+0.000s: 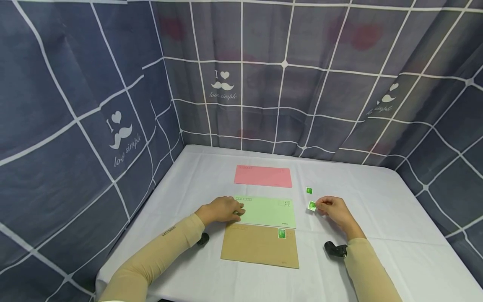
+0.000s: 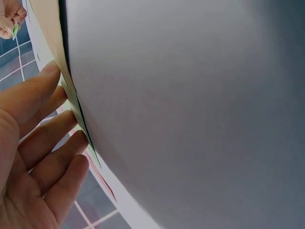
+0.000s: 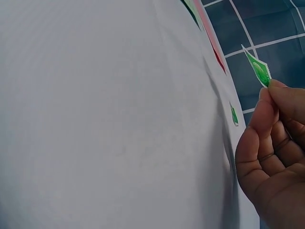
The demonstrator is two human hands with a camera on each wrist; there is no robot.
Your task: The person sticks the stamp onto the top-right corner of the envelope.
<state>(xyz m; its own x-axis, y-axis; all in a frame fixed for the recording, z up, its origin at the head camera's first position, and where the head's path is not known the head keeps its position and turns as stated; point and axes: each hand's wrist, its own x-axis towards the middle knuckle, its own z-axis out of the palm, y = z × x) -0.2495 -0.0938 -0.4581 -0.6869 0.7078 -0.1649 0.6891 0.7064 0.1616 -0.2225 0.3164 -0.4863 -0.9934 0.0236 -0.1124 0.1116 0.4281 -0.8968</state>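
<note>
My right hand [image 1: 336, 210] pinches a green postage stamp [image 3: 259, 70] with a white perforated border between thumb and fingertips, just right of the light green envelope [image 1: 266, 213]. My left hand [image 1: 222, 209] rests on that envelope's left end, its fingers loosely bent and the tips on the paper. A small box with four dots is printed near the envelope's upper right corner. Below lies a brown envelope [image 1: 256, 247], bearing a green stamp [image 1: 281, 233] near its upper right corner. Another green stamp [image 1: 309, 190] lies on the cloth beyond my right hand.
A pink envelope [image 1: 263, 176] lies farther back, behind the green one. White cloth [image 1: 181, 247] covers the table. Dark grid-patterned curtains [image 1: 260, 84] enclose its back and sides. Black wrist-worn devices [image 1: 335, 249] hang beneath both forearms.
</note>
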